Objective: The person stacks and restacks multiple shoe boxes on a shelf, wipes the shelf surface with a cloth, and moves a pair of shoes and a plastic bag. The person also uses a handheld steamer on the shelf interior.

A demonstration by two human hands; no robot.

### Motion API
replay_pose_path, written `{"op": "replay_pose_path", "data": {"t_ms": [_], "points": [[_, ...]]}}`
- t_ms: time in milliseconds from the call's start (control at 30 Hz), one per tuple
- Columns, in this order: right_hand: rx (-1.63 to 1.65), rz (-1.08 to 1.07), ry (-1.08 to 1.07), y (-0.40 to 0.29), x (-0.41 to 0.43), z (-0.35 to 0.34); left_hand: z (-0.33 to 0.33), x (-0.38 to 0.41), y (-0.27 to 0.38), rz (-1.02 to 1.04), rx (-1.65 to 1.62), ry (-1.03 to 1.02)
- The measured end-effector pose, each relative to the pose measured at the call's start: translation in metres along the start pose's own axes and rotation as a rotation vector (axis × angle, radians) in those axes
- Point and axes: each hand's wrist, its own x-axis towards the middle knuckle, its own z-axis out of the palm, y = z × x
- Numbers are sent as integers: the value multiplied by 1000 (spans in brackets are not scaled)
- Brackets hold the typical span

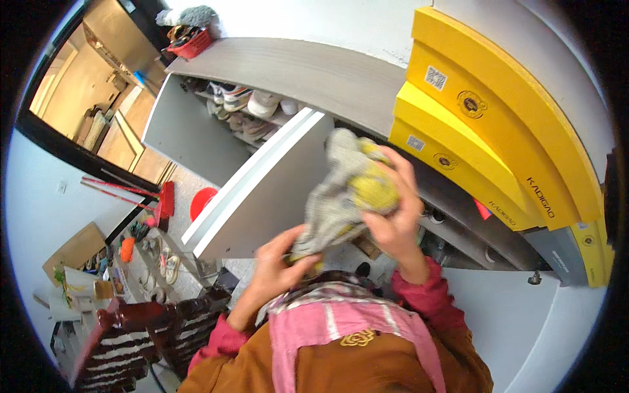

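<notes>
A crumpled grey knit cloth item with yellow patches [327, 209], which looks like a work glove, is stretched between my two hands in front of the shoe cabinet. My left hand [280, 270] pinches its lower end between thumb and fingers. The upper part, near a bunched yellow patch, is gripped by my right hand [400, 211]. Motion blur hides its exact shape, and whether it is one piece or more cannot be told. Behind it stands an open cabinet door [275, 196].
Shoes [245, 100] fill the cabinet shelves under a grey wood top [314, 59]. Yellow shoe boxes [471, 113] are stacked at the right. A red basket [191, 44] sits at the back left. A dark wooden chair [147, 319] and a red bucket [200, 201] are on the left.
</notes>
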Motion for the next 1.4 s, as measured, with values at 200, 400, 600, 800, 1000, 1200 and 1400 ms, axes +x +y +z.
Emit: {"op": "replay_pose_path", "data": {"t_ms": [200, 400, 600, 800, 1000, 1200, 1400], "points": [[-143, 17, -99, 9, 34, 112, -97, -13, 34, -30, 362, 237], [-159, 4, -441, -56, 9, 180, -224, -49, -12, 274, 544, -6], [402, -26, -535, -87, -5, 260, -307, -34, -111, 574, -172, -119], [294, 80, -308, -100, 17, 305, -308, -6, -150, 458, -290, 252], [137, 159, -203, -101, 30, 314, -269, 40, -172, 254, -603, 324], [-41, 76, -429, -78, 32, 323, -231, 50, -212, -126, -1298, -36], [-263, 15, -598, -74, 49, 302, -217, 48, -195, -295, -1279, 158]]}}
